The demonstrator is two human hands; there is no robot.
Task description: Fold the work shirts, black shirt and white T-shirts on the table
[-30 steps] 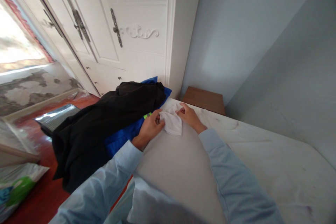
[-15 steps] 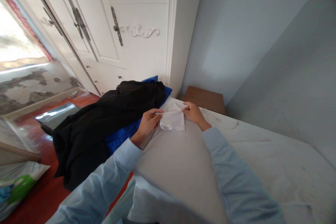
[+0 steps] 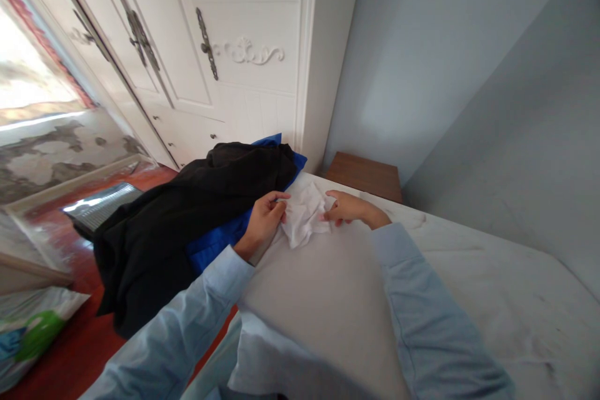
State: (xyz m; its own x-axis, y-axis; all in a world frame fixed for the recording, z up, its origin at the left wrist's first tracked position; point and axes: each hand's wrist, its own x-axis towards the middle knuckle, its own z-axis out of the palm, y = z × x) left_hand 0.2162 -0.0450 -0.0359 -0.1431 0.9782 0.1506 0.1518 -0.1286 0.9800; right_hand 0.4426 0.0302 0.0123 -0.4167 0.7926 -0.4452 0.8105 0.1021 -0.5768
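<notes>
- Left hand [image 3: 265, 222]: thumb and fingers pinch left edge of white cloth [image 3: 304, 219].
- Right hand [image 3: 349, 207]: fingers at cloth's right edge, touching; can't tell if gripping.
- White cloth: crumpled, between both hands, at far end of smooth pale grey surface [image 3: 319, 306].
- Black garment [image 3: 178, 219]: left of left hand, over blue fabric [image 3: 218, 244].
- Brown wooden cabinet [image 3: 365, 176]: beyond right hand, by wall.

We record the white cloth [image 3: 304, 220] now crumpled, where half a second ago its front lay smoother. Our right hand [image 3: 350, 207] has turned: wrist shifted right, fingertips lower.
</notes>
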